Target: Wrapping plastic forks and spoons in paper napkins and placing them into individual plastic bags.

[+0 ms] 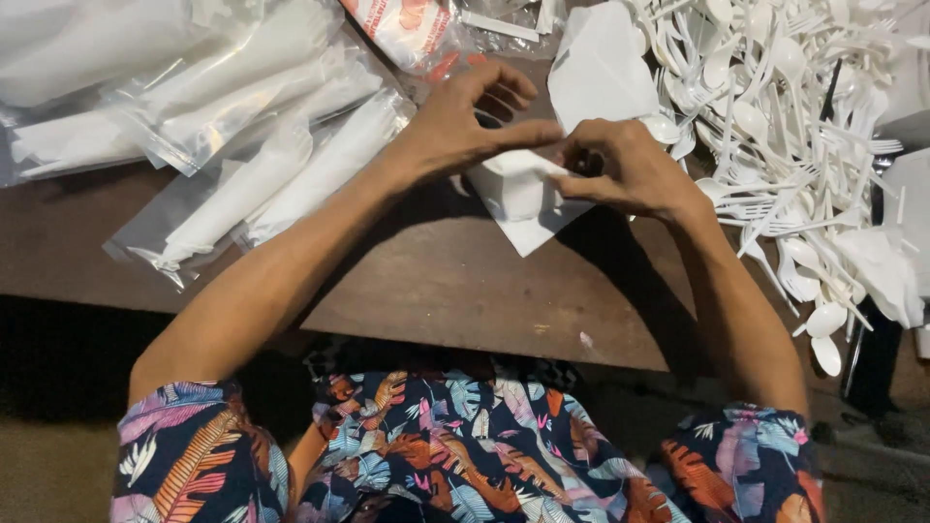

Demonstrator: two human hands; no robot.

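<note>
From the head camera, clear plastic packets [262, 165] holding white rolls are lying at the table's [426, 281] left, a red-and-white printed bag [407, 27] at top. Both hands are folding a white napkin [523, 194] at the table's middle, its corner pointing toward the person; the left hand [465, 121] and right hand [620, 169] are each pinching it, beside a heap of white plastic cutlery [785, 126].

Both forearms converge; left hand [465, 126] fingers spread, right hand [620, 169] pinched.

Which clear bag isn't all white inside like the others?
The clear bag at the top middle, just above the left hand. It shows red and orange, while the bags on the left hold only white things.
</note>
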